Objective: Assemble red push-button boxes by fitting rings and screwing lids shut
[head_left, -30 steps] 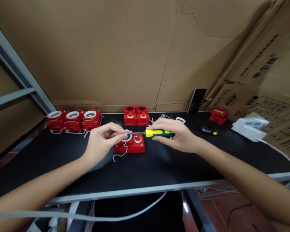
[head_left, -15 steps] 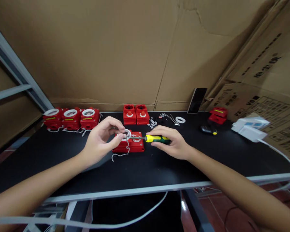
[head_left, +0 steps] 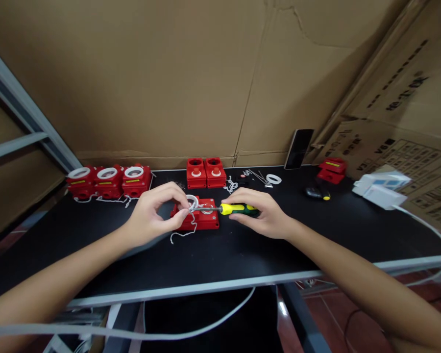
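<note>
My right hand (head_left: 260, 214) is wrapped round the yellow and dark green handle of a screwdriver (head_left: 235, 210), its shaft pointing left. The shaft's tip meets the fingertips of my left hand (head_left: 159, 213), which pinch something too small to make out. Just behind and below the tip lies a red housing (head_left: 206, 223) on the black table, with a white ring (head_left: 192, 201) at its left part, partly hidden by my left fingers. A white cord (head_left: 195, 225) hangs from the fingertips and trails onto the table in front of the housing.
Three red units with white rings (head_left: 108, 181) stand at the back left, two red housings (head_left: 206, 174) at the back middle. Right of them lie a white ring (head_left: 274, 179) and screws. A phone (head_left: 299, 148), a black tool (head_left: 316, 193), a red part (head_left: 331, 170) and a white adapter (head_left: 384, 195) are farther right.
The left fingers have closed a little more at the screwdriver tip. The right hand keeps its hold almost unchanged, and the camera view has shifted slightly.
</note>
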The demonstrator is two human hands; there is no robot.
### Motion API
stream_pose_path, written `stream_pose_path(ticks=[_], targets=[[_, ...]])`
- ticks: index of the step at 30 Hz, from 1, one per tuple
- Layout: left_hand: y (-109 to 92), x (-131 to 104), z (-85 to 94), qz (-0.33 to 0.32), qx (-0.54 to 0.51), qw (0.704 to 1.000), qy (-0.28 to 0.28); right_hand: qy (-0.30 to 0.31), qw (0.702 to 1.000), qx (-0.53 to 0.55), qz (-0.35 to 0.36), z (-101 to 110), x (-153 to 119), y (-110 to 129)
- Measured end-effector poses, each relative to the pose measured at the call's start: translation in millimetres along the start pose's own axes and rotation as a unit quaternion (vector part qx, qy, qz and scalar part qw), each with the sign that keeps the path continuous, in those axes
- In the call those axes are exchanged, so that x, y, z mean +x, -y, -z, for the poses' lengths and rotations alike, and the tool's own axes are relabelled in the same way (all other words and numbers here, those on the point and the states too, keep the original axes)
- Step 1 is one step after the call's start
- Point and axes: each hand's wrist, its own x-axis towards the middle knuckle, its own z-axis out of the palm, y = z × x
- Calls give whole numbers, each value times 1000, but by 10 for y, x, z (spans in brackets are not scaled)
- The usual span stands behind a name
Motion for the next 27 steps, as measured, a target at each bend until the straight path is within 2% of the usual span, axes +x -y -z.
stream_pose_path(ticks=[10,17,23,27], targets=[[-24,-3,-3,37,60,997,12,26,999,-36,15,35,-11,22],[8,-53,-45,13,83,996,-6,47,998,-34,-1,53,-17,74],[-9,-74,-54,-40,99,994,-19,73,997,-19,-27,79,-4,109],[-11,-96,-67,-36,97,995,-15,84,995,25,-52,93,4,108]])
